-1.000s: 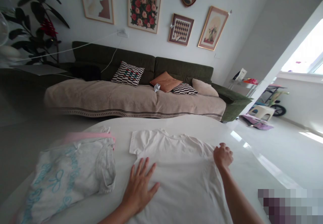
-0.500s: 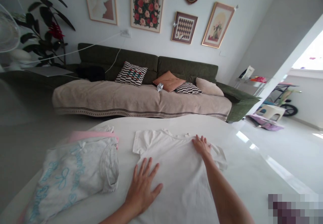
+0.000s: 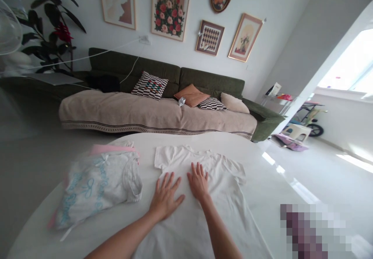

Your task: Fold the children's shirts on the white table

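A white T-shirt lies spread on the white table, its neckline and sleeves toward the far edge. My left hand rests flat on the shirt's left side, fingers apart, below the left sleeve. Close by, my right hand lies on the upper chest of the shirt with its fingers stretched out. Neither hand grips the cloth. To the left sits a stack of folded clothes; the top one is a light grey shirt with blue lettering and a bow design, over a pink garment.
The white table has a rounded edge. Beyond it stands a green sofa with a beige cover and several cushions. A fan is at the far left. A stool stands on the floor at the right. A blurred-out patch covers the lower right.
My right hand has moved left from the shirt's right shoulder to its upper chest, nearer my left hand. The left hand stays flat on the shirt. The view has shifted slightly.
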Tool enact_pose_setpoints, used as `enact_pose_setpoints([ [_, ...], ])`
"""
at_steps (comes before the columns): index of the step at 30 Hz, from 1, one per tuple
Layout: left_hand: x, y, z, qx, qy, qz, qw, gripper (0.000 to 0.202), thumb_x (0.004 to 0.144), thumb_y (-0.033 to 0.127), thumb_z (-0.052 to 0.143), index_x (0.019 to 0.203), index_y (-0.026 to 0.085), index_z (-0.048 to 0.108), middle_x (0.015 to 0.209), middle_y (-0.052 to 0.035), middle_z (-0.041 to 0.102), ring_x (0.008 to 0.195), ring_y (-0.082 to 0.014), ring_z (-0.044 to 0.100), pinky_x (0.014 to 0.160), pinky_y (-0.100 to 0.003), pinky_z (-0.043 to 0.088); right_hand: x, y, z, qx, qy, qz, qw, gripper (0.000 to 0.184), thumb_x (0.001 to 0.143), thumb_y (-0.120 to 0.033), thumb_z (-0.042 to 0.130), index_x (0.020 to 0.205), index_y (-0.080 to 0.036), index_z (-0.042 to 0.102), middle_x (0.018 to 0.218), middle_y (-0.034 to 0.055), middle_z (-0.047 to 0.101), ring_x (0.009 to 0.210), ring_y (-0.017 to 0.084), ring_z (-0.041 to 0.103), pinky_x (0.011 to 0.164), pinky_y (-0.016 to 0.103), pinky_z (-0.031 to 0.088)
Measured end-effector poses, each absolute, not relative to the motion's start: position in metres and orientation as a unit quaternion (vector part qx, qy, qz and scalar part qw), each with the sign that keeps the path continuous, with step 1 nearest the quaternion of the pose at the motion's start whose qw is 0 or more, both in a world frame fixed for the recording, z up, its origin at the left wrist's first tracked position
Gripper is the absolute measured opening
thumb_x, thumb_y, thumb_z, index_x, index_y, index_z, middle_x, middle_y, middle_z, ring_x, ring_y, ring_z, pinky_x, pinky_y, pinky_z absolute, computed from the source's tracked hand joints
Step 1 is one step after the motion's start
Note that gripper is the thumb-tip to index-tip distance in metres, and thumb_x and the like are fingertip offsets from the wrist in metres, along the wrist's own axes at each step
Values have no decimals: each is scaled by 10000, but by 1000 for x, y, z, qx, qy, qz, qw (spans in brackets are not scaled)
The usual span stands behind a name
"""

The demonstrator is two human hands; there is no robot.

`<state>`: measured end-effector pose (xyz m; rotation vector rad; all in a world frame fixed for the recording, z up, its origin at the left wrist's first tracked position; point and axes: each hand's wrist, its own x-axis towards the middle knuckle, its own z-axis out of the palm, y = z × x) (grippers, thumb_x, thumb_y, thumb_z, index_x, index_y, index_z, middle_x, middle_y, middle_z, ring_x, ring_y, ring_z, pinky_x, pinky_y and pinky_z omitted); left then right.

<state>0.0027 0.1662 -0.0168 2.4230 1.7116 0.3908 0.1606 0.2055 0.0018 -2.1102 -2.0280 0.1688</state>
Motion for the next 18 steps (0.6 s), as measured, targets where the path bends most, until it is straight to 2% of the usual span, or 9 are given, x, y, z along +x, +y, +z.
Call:
enact_pose_setpoints([
  [3,4,166,-16,805,575,129,70,654,838,548,327,1402,223,269,1487,-74,198,1367,-285,111,1076,-511,102,142,148,5,-683,-718,72,111,567,911,-373,282,1418,-140,184,1486,98,106,1367,224,74,1062,463,165],
  [7,4,162,-11,804,577,120,74,765,819,566,330,1399,76,246,1486,-149,145,1370,-290,78,1079,-488,99,134,49,-9,-617,-771,133,87,595,899,-455,280,1425,-204,159,1484,19,94,1366,214,66,1081,445,155],
  [9,3,157,-5,808,572,92,105,856,778,632,347,1398,53,230,1485,-177,112,1368,-311,62,1071,-501,97,141,14,-10,-632,-760,139,67,593,897,-473,275,1422,-217,175,1483,15,99,1365,241,63,1079,482,136],
  [11,0,153,2,814,560,62,137,915,726,682,386,1389,63,260,1478,-197,123,1361,-335,80,1060,-519,102,147,-7,-4,-652,-743,141,48,579,894,-427,306,1419,-209,195,1482,36,118,1361,269,80,1065,512,162],
  [12,-2,151,7,818,554,51,148,915,696,694,422,1369,82,317,1467,-204,176,1352,-345,127,1056,-522,109,147,-13,2,-664,-733,140,41,580,883,-380,343,1416,-193,211,1480,58,140,1357,283,98,1054,515,193],
  [14,-8,154,16,823,544,36,161,797,639,674,519,1242,153,509,1373,-183,404,1279,-342,324,1046,-500,169,140,-19,18,-676,-723,139,36,554,840,-266,420,1375,-155,329,1448,116,261,1332,308,203,1012,483,293],
  [16,-18,167,25,821,544,26,172,549,636,600,575,1022,218,653,1150,-103,627,1098,-285,533,990,-420,307,121,-20,34,-662,-733,147,54,406,803,-200,467,1200,-155,543,1294,143,491,1220,308,406,931,423,393],
  [18,-32,187,34,808,563,30,173,358,708,500,545,901,231,681,987,-47,694,949,-225,612,870,-324,415,95,-21,43,-619,-762,161,102,228,790,-242,527,983,-184,632,1054,113,627,1027,279,549,835,381,451],
])
